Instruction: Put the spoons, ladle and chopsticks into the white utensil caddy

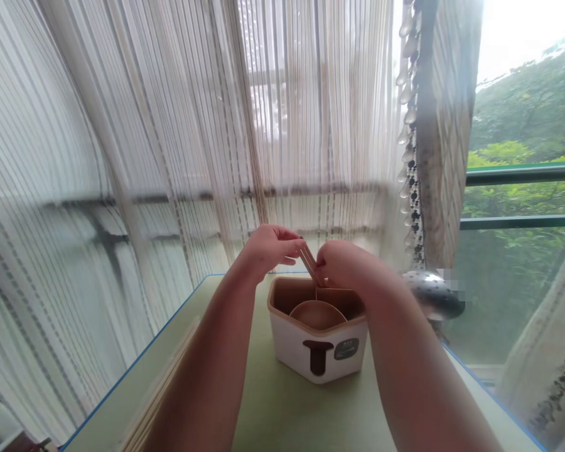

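Note:
A white utensil holder [292,351] with a brown inside and a brown T-shaped mark stands on the table. Over its back rim, several thin brown sticks that look like chopsticks [311,260] slant between my hands. My left hand [274,247] pinches their upper ends between thumb and fingers. Lower down, my right hand [341,263] is closed around them at the holder's opening. Inside the holder rises a rounded brown divider [317,312]. The sticks' lower ends are partly hidden by my right hand.
A bundle of long pale sticks [162,386] lies on the light green table [301,414] beside my left forearm. Behind my right forearm sits a shiny metal slotted ladle [433,295]. Sheer striped curtains [169,125] hang behind the table, with a window at right.

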`<act>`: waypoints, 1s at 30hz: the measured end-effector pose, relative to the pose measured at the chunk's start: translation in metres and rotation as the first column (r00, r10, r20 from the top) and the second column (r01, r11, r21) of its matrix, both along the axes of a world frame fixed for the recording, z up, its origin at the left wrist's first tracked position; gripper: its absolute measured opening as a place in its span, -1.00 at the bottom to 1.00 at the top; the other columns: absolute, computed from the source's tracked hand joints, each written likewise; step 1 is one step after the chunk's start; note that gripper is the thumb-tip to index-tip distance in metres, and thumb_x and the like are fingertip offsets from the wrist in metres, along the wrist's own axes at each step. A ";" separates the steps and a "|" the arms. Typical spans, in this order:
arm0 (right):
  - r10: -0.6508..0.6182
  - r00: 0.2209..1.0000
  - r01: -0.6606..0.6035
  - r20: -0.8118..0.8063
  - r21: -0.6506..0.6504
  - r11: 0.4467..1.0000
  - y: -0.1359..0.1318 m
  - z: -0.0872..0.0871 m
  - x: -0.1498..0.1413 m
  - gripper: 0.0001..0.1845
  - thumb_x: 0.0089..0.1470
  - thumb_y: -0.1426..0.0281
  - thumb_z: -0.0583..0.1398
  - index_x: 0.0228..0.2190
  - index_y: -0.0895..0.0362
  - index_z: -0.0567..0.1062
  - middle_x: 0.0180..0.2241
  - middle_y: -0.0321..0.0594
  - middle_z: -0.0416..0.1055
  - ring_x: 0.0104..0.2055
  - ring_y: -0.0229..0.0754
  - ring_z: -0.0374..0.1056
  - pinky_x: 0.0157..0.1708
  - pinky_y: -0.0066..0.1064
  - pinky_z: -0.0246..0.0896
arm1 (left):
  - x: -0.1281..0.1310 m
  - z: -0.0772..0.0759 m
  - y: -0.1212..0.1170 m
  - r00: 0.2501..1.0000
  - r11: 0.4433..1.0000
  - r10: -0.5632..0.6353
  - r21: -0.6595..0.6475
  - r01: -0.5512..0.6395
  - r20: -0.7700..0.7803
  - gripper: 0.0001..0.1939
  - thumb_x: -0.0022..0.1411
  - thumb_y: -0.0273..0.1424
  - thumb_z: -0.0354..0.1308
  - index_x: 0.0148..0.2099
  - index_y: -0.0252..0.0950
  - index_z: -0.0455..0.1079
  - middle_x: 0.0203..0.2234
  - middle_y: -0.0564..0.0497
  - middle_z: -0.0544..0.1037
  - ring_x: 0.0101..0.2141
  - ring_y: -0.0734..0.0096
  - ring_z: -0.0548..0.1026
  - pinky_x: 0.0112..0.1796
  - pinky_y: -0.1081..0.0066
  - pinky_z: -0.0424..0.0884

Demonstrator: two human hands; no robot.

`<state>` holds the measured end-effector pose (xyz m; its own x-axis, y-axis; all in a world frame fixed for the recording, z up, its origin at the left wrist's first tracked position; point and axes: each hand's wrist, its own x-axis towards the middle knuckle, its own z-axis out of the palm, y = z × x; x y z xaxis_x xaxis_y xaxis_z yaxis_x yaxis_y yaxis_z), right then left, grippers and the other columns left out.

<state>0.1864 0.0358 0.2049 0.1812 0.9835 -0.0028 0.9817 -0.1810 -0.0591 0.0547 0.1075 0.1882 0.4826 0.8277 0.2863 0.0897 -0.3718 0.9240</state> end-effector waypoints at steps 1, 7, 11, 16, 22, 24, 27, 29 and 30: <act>0.001 1.000 -0.001 -0.002 -0.004 1.000 -0.002 0.001 -0.001 -0.80 -0.08 0.42 0.21 -0.35 0.15 0.57 -0.38 -0.10 0.49 -0.39 -0.16 0.41 -0.46 -0.43 0.17 | -0.001 0.000 -0.001 0.999 1.000 -0.026 0.003 0.026 -0.022 -0.69 -0.14 -0.30 0.35 -0.34 -0.40 0.47 -0.50 -0.09 0.54 -0.42 0.33 0.52 -0.38 0.33 0.48; 0.014 1.000 -0.014 -0.013 -0.001 1.000 -0.014 0.005 -0.002 -0.82 -0.04 0.44 0.16 -0.40 0.16 0.58 -0.42 -0.10 0.49 -0.41 -0.16 0.40 -0.48 -0.42 0.16 | 0.005 -0.006 0.002 0.998 0.996 -0.046 0.079 0.042 0.048 -0.82 -0.10 -0.43 0.30 -0.36 -0.37 0.48 -0.53 -0.05 0.54 -0.44 0.38 0.51 -0.32 0.33 0.49; 0.035 0.999 -0.034 -0.029 0.038 0.999 -0.012 0.002 0.003 -0.83 -0.09 0.45 0.18 -0.41 0.17 0.57 -0.44 -0.11 0.48 -0.43 -0.15 0.39 -0.51 -0.42 0.14 | 0.008 -0.004 0.001 0.995 0.981 -0.044 0.192 0.026 0.091 -0.80 -0.09 -0.39 0.30 -0.34 -0.34 0.50 -0.53 -0.03 0.54 -0.47 0.42 0.48 -0.38 0.37 0.45; 0.052 0.998 -0.051 -0.033 0.026 0.998 -0.013 0.002 0.003 -0.80 -0.09 0.46 0.18 -0.38 0.17 0.57 -0.42 -0.11 0.48 -0.42 -0.16 0.39 -0.50 -0.43 0.14 | 0.007 -0.004 0.002 0.999 0.951 -0.031 0.308 0.017 0.042 -0.79 -0.09 -0.36 0.30 -0.33 -0.31 0.51 -0.53 -0.02 0.54 -0.49 0.42 0.46 -0.43 0.40 0.40; 0.040 0.999 -0.040 -0.010 -0.018 0.999 -0.018 0.005 -0.001 -0.79 -0.11 0.49 0.17 -0.38 0.19 0.57 -0.44 -0.10 0.48 -0.42 -0.15 0.39 -0.51 -0.43 0.13 | 0.007 -0.004 0.002 0.995 0.967 -0.082 0.246 0.067 0.054 -0.78 -0.11 -0.37 0.31 -0.34 -0.34 0.50 -0.51 -0.04 0.55 -0.49 0.44 0.45 -0.42 0.39 0.40; 0.035 0.999 -0.035 -0.006 -0.019 0.999 -0.018 0.004 -0.002 -0.79 -0.13 0.49 0.17 -0.39 0.19 0.57 -0.47 -0.11 0.47 -0.43 -0.13 0.39 -0.53 -0.42 0.12 | 0.007 -0.003 0.002 0.995 0.971 -0.088 0.229 0.074 0.051 -0.78 -0.12 -0.38 0.32 -0.34 -0.34 0.51 -0.51 -0.04 0.55 -0.49 0.44 0.45 -0.42 0.39 0.39; 0.032 0.999 -0.032 -0.005 -0.005 0.999 -0.016 0.002 -0.001 -0.81 -0.14 0.48 0.18 -0.41 0.20 0.56 -0.51 -0.12 0.46 -0.45 -0.13 0.38 -0.55 -0.42 0.10 | 0.006 -0.003 0.002 0.993 0.977 -0.098 0.197 0.084 0.061 -0.77 -0.13 -0.38 0.33 -0.35 -0.35 0.51 -0.50 -0.05 0.55 -0.48 0.43 0.46 -0.41 0.39 0.40; 0.044 0.999 -0.044 -0.001 0.001 0.999 -0.016 0.001 -0.001 -0.83 -0.12 0.49 0.17 -0.44 0.20 0.56 -0.52 -0.13 0.45 -0.47 -0.16 0.38 -0.55 -0.44 0.09 | 0.006 -0.003 0.002 0.991 0.984 -0.106 0.152 0.094 0.077 -0.77 -0.14 -0.38 0.34 -0.36 -0.35 0.50 -0.49 -0.04 0.55 -0.47 0.43 0.47 -0.40 0.38 0.41; 0.053 0.999 -0.053 0.003 0.004 0.999 -0.016 0.001 -0.001 -0.84 -0.11 0.49 0.16 -0.45 0.20 0.56 -0.52 -0.13 0.45 -0.47 -0.18 0.37 -0.55 -0.45 0.08 | 0.006 -0.004 0.002 0.990 0.987 -0.110 0.123 0.099 0.090 -0.77 -0.15 -0.39 0.35 -0.37 -0.35 0.49 -0.50 -0.04 0.55 -0.46 0.43 0.47 -0.39 0.38 0.41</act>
<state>0.1853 0.0200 0.2062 0.1292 0.9916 0.0021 0.9900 -0.1289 -0.0570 0.0610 0.1096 0.1847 0.5301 0.7319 0.4282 -0.0425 -0.4814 0.8754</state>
